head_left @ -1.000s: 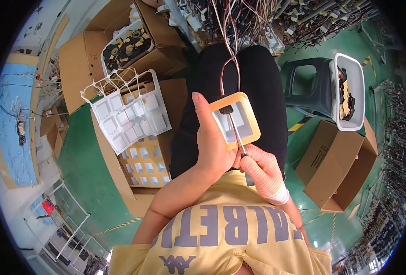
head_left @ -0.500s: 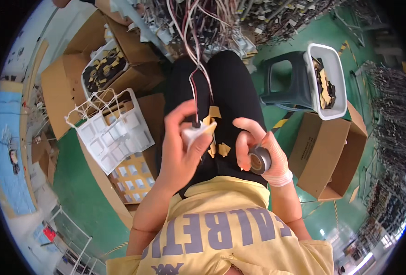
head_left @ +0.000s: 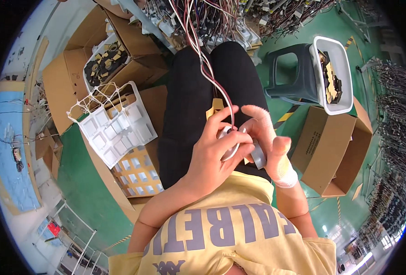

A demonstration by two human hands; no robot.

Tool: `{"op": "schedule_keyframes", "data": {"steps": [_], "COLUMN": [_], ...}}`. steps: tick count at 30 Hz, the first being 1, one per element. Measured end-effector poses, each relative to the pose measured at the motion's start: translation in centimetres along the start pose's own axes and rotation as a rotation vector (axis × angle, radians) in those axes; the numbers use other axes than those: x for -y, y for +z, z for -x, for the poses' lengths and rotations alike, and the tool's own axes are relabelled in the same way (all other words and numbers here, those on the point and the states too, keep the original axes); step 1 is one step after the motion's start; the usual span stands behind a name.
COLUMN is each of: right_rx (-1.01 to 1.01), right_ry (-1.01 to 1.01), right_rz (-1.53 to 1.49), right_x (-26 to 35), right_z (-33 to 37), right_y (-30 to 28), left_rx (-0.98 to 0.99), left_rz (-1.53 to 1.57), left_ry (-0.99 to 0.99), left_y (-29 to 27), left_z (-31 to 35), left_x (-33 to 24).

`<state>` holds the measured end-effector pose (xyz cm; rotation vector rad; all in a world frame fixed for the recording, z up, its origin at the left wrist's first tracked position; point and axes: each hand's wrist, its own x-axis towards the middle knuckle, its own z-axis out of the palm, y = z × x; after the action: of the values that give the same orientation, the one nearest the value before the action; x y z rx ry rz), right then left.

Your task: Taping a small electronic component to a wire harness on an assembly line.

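My left hand (head_left: 207, 158) is closed around a small white part (head_left: 229, 147). Red, white and dark wires (head_left: 206, 66) run up from this part to the hanging bundles beyond my knees. My right hand (head_left: 276, 158), in a pale thin glove, holds a roll of grey tape (head_left: 259, 156) in its curled fingers, with the thumb raised. Both hands meet above my lap, the left fingertips next to the tape roll. Whether the tape touches the white part is hidden by the fingers. Tan paper pieces (head_left: 216, 104) lie between my thighs.
To the left, a white moulded tray (head_left: 116, 133) leans over an open carton; a carton (head_left: 58, 87) behind holds a bin of black and tan pieces. To the right are a grey stool (head_left: 287, 75), a white bin (head_left: 316, 50) and a carton (head_left: 324, 151). Wire bundles (head_left: 276, 18) hang ahead.
My left hand has moved right with the white part and wires, up to my right hand. The right fingers have shifted around the tape roll, now turned more edge-on.
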<state>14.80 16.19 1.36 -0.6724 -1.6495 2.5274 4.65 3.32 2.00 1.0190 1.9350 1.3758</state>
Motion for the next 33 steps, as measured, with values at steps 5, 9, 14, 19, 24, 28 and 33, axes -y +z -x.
{"op": "schedule_keyframes", "data": {"steps": [5, 9, 14, 19, 24, 28, 33], "right_rx": [-0.028, -0.046, -0.123, -0.200, -0.052, -0.098, -0.114], "right_ry": [0.052, -0.028, -0.311, -0.391, -0.285, -0.286, -0.124], "right_rz": [0.245, 0.418, 0.512, 0.584, 0.559, 0.519, 0.201], "right_x": [1.4, 1.7, 1.3, 2.4, 1.9, 1.6, 1.9], "right_z": [0.6, 1.2, 0.9, 0.8, 0.7, 0.9, 0.7], "right_y": [0.7, 1.1, 1.0, 0.6, 1.5, 1.7, 0.1], "left_rx": [-0.149, -0.176, -0.042, 0.023, 0.090, 0.100, 0.079], "left_rz": [0.098, 0.139, 0.403, 0.664, 0.607, 0.408, 0.280], "left_ry": [-0.067, -0.078, -0.104, -0.120, -0.171, -0.229, -0.190], "left_y": [-0.1, -0.3, -0.9, -1.0, -1.4, -1.8, -1.4], "left_z": [0.4, 0.6, 1.0, 1.8, 1.6, 2.4, 2.8], "left_x": [0.6, 0.6, 2.1, 3.1, 2.4, 1.4, 1.6]}}
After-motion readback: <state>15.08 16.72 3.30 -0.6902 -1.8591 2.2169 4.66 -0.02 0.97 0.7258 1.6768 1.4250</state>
